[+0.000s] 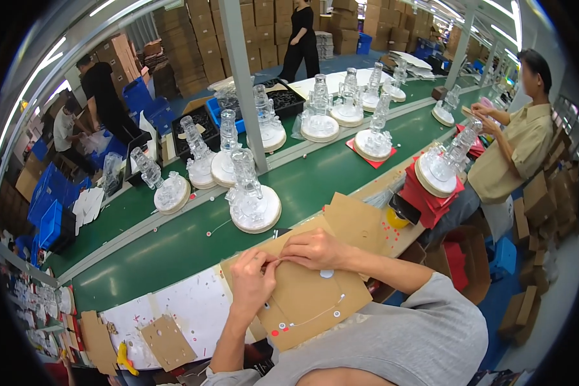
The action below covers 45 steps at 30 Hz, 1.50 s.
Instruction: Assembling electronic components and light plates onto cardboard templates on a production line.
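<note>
A square brown cardboard sheet lies tilted in front of me, against the grey shirt. Over its far edge, my left hand and my right hand meet, fingertips pinched close together. What they pinch is too small to make out. A thin white wire runs curved across the sheet, ending in a small white piece. Small white rings, red dots and a pale round patch also show on the cardboard. Beneath it, more cardboard sticks out at the right.
On the green conveyor beyond stand several clear plastic assemblies on round white bases. A white work surface at left carries a cardboard piece and a yellow tool. A red stack stands right, near a co-worker.
</note>
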Tool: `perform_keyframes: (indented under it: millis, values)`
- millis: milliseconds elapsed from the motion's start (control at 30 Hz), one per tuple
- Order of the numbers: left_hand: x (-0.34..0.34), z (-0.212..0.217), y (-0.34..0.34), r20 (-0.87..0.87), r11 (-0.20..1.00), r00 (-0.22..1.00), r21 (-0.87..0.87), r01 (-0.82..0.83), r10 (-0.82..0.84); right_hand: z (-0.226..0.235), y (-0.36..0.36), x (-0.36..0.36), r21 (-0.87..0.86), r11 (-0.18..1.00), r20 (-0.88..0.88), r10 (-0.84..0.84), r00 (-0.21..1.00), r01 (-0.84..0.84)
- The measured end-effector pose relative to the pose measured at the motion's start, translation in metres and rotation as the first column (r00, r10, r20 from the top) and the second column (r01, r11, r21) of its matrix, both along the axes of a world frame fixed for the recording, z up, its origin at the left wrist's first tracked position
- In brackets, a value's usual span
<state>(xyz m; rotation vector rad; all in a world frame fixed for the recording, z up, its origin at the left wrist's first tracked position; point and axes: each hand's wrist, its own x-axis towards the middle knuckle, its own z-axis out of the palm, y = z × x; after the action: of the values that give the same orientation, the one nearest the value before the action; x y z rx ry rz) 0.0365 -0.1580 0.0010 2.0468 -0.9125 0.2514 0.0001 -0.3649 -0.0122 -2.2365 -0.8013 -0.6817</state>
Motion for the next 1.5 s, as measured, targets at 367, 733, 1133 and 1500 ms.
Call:
perform_keyframes:
  millis: [367, 733, 1133, 1500]
  values:
    - [0.014, 0.015, 0.004, -0.172, 0.988, 0.982, 0.120, 0.099, -0.077, -0.004, -0.004, 0.008, -0.134, 0.988, 0.114, 0.087, 0.990, -0.072]
    - [0.034, 0.038, 0.004, 0.010, 0.725, 0.907, 0.604, 0.330, -0.421, -0.004, -0.003, 0.009, -0.135, 0.983, 0.045, 0.130, 0.991, -0.122]
    - [0.005, 0.005, -0.003, 0.436, 0.776, 0.837, 0.630, -0.022, -0.331, 0.018, -0.012, 0.025, 0.101, 0.978, -0.403, 0.209, 0.891, -0.184]
    - [-0.044, -0.023, -0.036, 0.538, 0.773, 0.841, 0.508, -0.382, 0.062, 0.056, -0.011, 0.088, -0.116, 0.749, -0.718, 0.390, 0.576, -0.652]
